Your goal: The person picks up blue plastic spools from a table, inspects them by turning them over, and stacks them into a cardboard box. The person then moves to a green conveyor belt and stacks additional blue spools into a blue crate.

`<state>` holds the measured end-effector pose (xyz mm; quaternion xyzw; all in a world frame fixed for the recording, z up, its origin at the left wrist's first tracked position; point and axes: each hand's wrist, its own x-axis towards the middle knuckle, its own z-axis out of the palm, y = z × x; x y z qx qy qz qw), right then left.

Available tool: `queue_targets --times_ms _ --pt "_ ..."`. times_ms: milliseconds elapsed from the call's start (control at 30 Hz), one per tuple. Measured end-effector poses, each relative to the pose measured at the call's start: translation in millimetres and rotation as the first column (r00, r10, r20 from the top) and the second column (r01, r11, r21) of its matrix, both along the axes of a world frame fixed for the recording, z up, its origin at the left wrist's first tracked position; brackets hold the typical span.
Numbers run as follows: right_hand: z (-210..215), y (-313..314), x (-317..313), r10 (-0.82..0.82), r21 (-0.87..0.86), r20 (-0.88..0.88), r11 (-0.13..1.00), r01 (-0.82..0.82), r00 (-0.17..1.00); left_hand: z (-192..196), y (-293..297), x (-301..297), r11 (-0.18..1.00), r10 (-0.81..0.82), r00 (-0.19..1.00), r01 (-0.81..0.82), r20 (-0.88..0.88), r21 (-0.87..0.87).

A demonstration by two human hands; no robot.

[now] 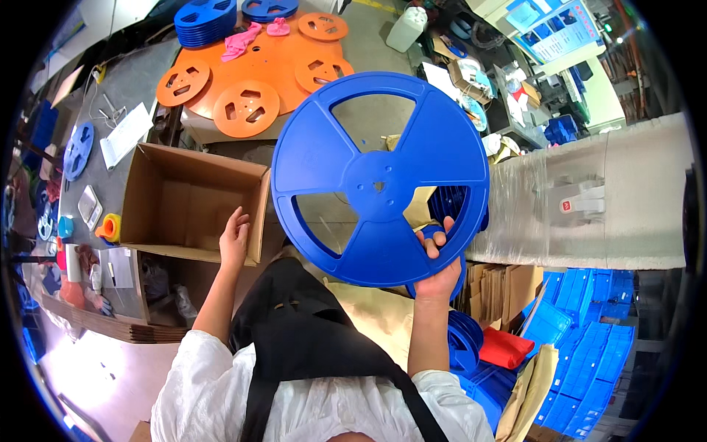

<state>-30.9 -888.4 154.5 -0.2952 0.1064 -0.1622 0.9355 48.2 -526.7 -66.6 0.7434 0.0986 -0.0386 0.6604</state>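
Observation:
A large blue plastic reel (381, 184) with three wedge-shaped openings fills the middle of the view, its flat face toward me. My right hand (440, 269) grips its lower right rim, with fingers showing through one opening. An open cardboard box (193, 202) stands to the left on the grey worktable. Beside the box's right wall is my left hand (235, 237), its fingers loosely stretched and holding nothing; whether it touches the cardboard I cannot tell. Behind the held reel, more blue reels (462, 335) show in part at the lower right.
Ahead is an orange round table (291, 55) with several orange reels (247, 109), stacked blue reels (205, 26) and pink cloth (241, 43). A wrapped pale slab (626, 199) stands right, above blue crates (589, 361) and a red packet (506, 348). Orange tape (110, 227) sits left.

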Motion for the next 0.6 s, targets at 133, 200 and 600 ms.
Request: queue_targets --times_ms 133,200,600 --pt "-1.8 -15.7 31.7 0.022 0.043 0.006 0.999 -0.022 1.000 1.8 -13.7 23.1 0.999 -0.037 0.996 0.038 -0.080 0.005" --pt "-3.1 -21.8 55.3 0.015 0.055 -0.026 0.998 -0.014 1.000 2.6 -18.0 41.7 0.999 -0.039 0.996 0.040 -0.082 0.002" --pt "-12.2 -49.0 232.2 0.027 0.053 -0.270 0.999 -0.013 0.963 28.8 -77.6 220.1 0.993 0.027 1.000 -0.028 -0.013 -0.117"
